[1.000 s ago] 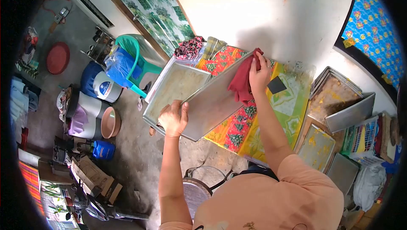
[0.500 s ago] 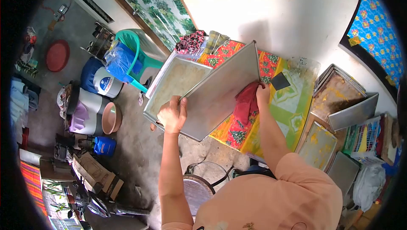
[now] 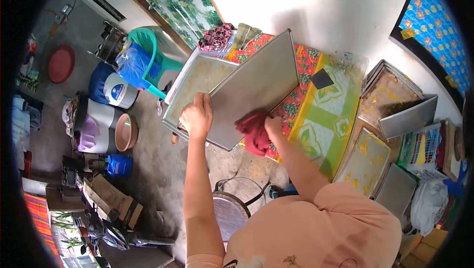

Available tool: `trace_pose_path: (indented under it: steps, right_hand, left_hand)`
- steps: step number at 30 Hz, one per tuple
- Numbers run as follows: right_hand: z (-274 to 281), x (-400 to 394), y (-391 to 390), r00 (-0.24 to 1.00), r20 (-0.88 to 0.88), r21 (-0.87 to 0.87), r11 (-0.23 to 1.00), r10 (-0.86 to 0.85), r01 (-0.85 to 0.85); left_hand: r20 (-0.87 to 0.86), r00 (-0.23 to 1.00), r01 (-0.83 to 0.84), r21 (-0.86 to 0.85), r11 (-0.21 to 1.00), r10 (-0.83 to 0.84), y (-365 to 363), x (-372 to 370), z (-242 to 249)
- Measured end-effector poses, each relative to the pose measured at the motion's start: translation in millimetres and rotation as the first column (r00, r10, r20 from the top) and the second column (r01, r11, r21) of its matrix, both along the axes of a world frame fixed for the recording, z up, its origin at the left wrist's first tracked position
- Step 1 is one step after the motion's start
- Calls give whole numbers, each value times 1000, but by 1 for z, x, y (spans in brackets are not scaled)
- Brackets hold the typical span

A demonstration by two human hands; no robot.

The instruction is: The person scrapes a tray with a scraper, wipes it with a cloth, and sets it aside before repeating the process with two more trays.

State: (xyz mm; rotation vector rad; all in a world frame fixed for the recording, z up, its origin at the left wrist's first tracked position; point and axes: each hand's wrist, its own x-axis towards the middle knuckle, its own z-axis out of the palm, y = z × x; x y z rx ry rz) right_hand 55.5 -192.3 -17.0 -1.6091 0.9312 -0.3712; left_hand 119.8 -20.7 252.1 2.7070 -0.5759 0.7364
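Observation:
A flat metal baking tray (image 3: pixel 256 83) is held up at a tilt over the table. My left hand (image 3: pixel 197 116) is closed around its near left edge. In my right hand (image 3: pixel 273 127) is a bunched dark red cloth (image 3: pixel 254 134), pressed against the tray's face near its lower right edge. Behind and to the left, a second tray (image 3: pixel 195 85) with a dull, stained surface lies on the table, partly hidden by the raised one.
A patterned tablecloth (image 3: pixel 316 130) carries a small black square (image 3: pixel 322 78). Trays with yellow residue (image 3: pixel 368 162) stand at right beside a plastic basket (image 3: pixel 425 154). A round stool (image 3: pixel 229 213) is close below; a green chair (image 3: pixel 153 56) stands at left.
My right hand and the red cloth have slid down and left along the tray's lower edge. My left hand keeps its hold, and the whole view has shifted slightly.

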Motion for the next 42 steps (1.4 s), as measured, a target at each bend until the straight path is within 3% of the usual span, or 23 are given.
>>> trace_pose_path:
  steps: [1, 2, 5, 6, 7, 8, 10, 12, 13, 14, 17, 19, 21, 24, 26, 30, 31, 34, 42]
  right_hand:
    - [-5, -6, 24, 998, 64, 71, 997, -12, 7]
    - [-2, -13, 41, 994, 24, 75, 992, 103, -105]
    - [4, -33, 94, 958, 44, -12, 959, 282, -282]
    - [9, -39, 109, 929, -38, -51, 927, 369, -371]
    - [5, -47, 120, 865, -75, -82, 862, 495, -500]
    - [0, -46, 126, 725, -155, 135, 742, 671, -657]
    - [13, -64, 125, 645, -31, 63, 645, 764, -761]
    - [22, -69, 104, 674, 42, 42, 673, 737, -739]
    - [45, -71, 82, 720, -45, 83, 721, 692, -688]
    - [32, -67, 62, 786, 79, -7, 789, 613, -615]
    - [15, -43, -16, 902, 373, -41, 976, 215, -216]
    - [26, -30, -80, 915, 383, -259, 966, 126, -25]
    - [16, -14, -139, 989, 118, -331, 942, 90, -46]
    - [50, -2, -179, 998, -45, -342, 940, -35, 18]
    - [51, 8, -197, 997, -72, -304, 953, -18, -5]
    - [35, 33, -216, 994, -77, -355, 930, 75, -98]
    - [35, 37, -219, 989, -78, -296, 945, 123, -141]
    - [29, 44, -224, 978, 26, -280, 941, 208, -192]
    - [40, 59, -231, 967, 84, -236, 947, 241, -216]
  left_hand:
    - [9, 1000, -6, 0, 1000, 6, 0, -1, 0]
    - [18, 1000, -11, -1, 1000, 11, -1, -2, -1]
    - [13, 999, -38, 18, 999, 38, -2, -3, -2]
    - [5, 999, -47, 27, 999, 47, -2, -4, -2]
    - [-3, 999, -44, 28, 999, 44, -2, -5, -3]
    - [-8, 999, -41, 27, 999, 41, -2, -4, -2]
    - [-11, 999, -47, 43, 998, 48, -2, -5, 0]
    - [-14, 997, -68, 75, 995, 69, -2, -7, 2]
    - [-1, 998, -55, 73, 996, 55, -2, -8, 2]
    - [13, 999, -41, 70, 997, 40, -2, -9, 2]
    - [16, 1000, -11, 47, 999, 11, -3, -13, 3]
    - [27, 1000, 9, 33, 999, -10, -3, -12, 3]
    - [58, 997, 48, 27, 998, -50, -1, -8, 0]
    - [99, 994, 40, 86, 996, -48, -1, -6, -1]
    - [122, 992, 28, 97, 995, -40, -2, -6, -4]
    - [118, 993, -17, 104, 994, 4, -4, -5, -5]
    - [123, 992, -12, 100, 995, 0, -4, -5, -7]
    - [102, 995, -15, 104, 994, 4, -2, -4, -8]
    - [105, 994, -42, 131, 991, 28, -4, -7, -5]
